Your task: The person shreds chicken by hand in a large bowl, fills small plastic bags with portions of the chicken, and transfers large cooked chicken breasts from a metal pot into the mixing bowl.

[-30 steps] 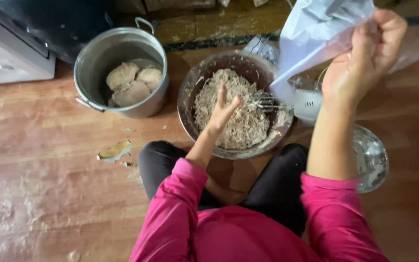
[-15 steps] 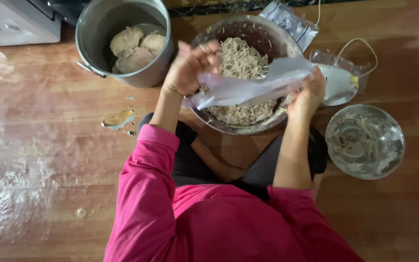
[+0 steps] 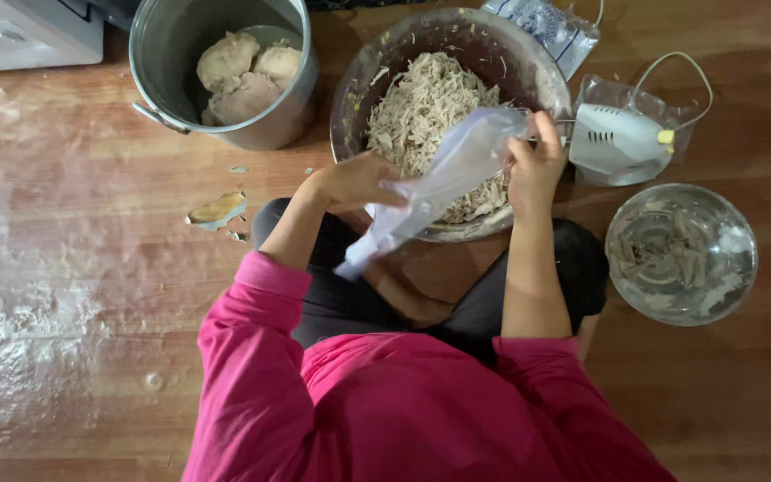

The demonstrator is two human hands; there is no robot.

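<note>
left hand grips clear plastic bag low end | right hand pinches its top | bag stretched over brown bowl of shredded meat | tip: hold mouth wide, above bowl | hand mixer beside

The scene is seen from one head-worn camera, aimed almost straight down at close range. The wooden floor is shown beneath, with the wearer's pink sleeves and lap filling the lower frame.
</note>
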